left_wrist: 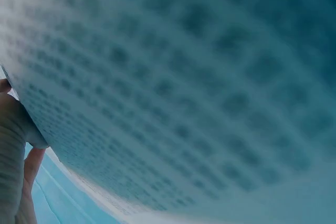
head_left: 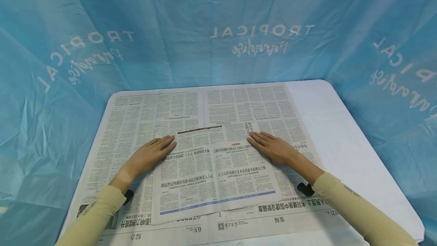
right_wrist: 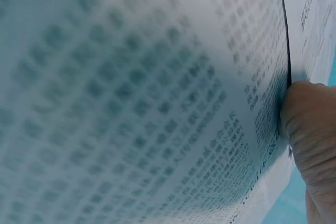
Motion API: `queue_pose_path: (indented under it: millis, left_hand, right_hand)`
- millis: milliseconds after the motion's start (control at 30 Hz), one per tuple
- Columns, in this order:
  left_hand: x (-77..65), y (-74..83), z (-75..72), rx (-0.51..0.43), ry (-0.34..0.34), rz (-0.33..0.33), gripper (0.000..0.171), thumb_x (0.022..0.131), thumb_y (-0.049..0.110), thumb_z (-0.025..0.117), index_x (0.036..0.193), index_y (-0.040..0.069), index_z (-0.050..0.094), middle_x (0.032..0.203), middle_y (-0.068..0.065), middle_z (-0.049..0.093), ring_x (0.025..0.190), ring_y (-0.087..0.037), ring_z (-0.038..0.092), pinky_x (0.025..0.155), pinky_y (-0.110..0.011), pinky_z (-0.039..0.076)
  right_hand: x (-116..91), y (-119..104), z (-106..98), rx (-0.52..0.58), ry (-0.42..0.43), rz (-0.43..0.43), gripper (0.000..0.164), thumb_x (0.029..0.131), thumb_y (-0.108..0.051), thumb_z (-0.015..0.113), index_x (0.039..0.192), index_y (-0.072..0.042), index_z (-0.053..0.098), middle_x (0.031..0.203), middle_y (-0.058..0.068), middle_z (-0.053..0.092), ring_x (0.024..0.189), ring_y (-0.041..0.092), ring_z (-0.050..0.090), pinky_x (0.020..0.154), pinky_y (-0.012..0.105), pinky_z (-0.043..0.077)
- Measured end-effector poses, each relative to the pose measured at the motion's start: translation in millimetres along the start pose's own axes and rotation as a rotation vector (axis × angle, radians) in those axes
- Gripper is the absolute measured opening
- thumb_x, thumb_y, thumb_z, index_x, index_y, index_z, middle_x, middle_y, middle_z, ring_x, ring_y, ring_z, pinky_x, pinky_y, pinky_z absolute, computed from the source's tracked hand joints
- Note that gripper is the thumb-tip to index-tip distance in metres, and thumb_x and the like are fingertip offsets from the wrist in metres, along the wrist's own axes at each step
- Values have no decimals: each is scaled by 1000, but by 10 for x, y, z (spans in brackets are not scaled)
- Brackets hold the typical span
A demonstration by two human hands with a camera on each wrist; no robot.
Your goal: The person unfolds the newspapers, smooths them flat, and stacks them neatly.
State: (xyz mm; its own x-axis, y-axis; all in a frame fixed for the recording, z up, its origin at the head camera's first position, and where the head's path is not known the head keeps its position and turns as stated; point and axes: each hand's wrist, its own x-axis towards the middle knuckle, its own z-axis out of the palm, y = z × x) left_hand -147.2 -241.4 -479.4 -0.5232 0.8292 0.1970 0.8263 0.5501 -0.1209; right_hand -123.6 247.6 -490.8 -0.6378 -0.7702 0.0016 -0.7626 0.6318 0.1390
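Observation:
A smaller newspaper sheet (head_left: 191, 166), creased down its middle, lies on top of a large spread newspaper (head_left: 136, 113) in the head view. My left hand (head_left: 148, 157) rests palm down at the upper left edge of the smaller sheet, fingers extended. Across from it, my right hand (head_left: 275, 150) lies on the upper right edge with its fingers straight. Close-up print of the large newspaper (left_wrist: 131, 93) fills most of the left wrist view, with part of the left hand at the side. The right wrist view shows the right thumb (right_wrist: 310, 129) against the paper.
Beneath the newspapers is a white table (head_left: 338, 132), its bare surface showing along the right side. Blue curtains (head_left: 218, 48) with printed lettering hang behind it and on both sides. Dark wrist cameras (head_left: 305, 189) sit under the wrists, low over the paper.

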Motion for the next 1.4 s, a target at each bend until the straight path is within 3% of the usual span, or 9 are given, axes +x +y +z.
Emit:
queue_pose_path:
  millis: [300,400,467,533,600,833,900,1167,1400]
  left_hand:
    - [-42,-6,-8,-36,11,34,54,90,4,61,142,4,47,146,-21,46,129,-36,51,101,-51,43]
    - [-52,-8,-9,-32,19,39,39,105,13,40,141,4,48,145,-21,48,129,-36,51,101,-51,43]
    - [-58,-8,-8,-27,27,43,44,107,19,25,141,3,49,144,-21,49,128,-36,52,101,-51,44]
    - [-61,-3,-10,-14,28,45,41,107,16,30,140,3,50,143,-20,50,127,-35,53,100,-50,44]
    - [-60,4,-9,-3,20,42,39,101,9,49,139,4,51,142,-19,51,127,-34,53,101,-49,44]
    - [-55,10,-28,3,-24,18,40,101,9,49,141,5,51,145,-17,49,130,-32,52,105,-48,42]
    - [-50,12,-41,7,-50,5,54,89,4,64,142,6,50,147,-16,48,131,-31,51,106,-47,41]
    - [-55,-28,-36,-4,-90,-20,56,89,2,67,142,4,50,147,-15,47,133,-31,49,108,-47,39]
    - [-46,-78,-42,133,-91,-5,57,81,-2,71,135,0,54,143,-17,52,131,-31,51,110,-46,36]
  right_hand:
    - [-114,-40,17,15,42,2,65,91,-6,66,149,0,36,155,19,35,141,33,39,114,45,32]
    - [-157,-47,26,28,36,17,67,89,-1,66,149,0,35,155,19,34,141,33,38,114,45,32]
    - [-183,-49,30,33,35,24,67,89,1,65,149,0,34,155,19,34,141,33,37,114,45,32]
    - [-199,-50,31,35,43,24,67,89,1,65,149,0,35,155,19,34,141,34,38,114,45,32]
    - [-211,-54,31,35,46,23,69,89,0,67,149,1,35,155,20,34,141,34,37,114,45,32]
    - [-233,-77,33,29,50,30,71,86,-1,70,148,1,35,154,21,35,140,35,39,112,46,33]
    - [-237,-78,35,23,63,26,72,85,0,71,148,1,36,153,21,37,139,35,40,112,46,34]
    - [-236,-74,22,39,35,36,70,89,0,66,150,0,33,155,19,34,141,34,38,114,46,32]
    - [-238,-35,21,45,49,43,64,91,-5,64,149,0,36,153,19,37,139,34,40,112,47,33]
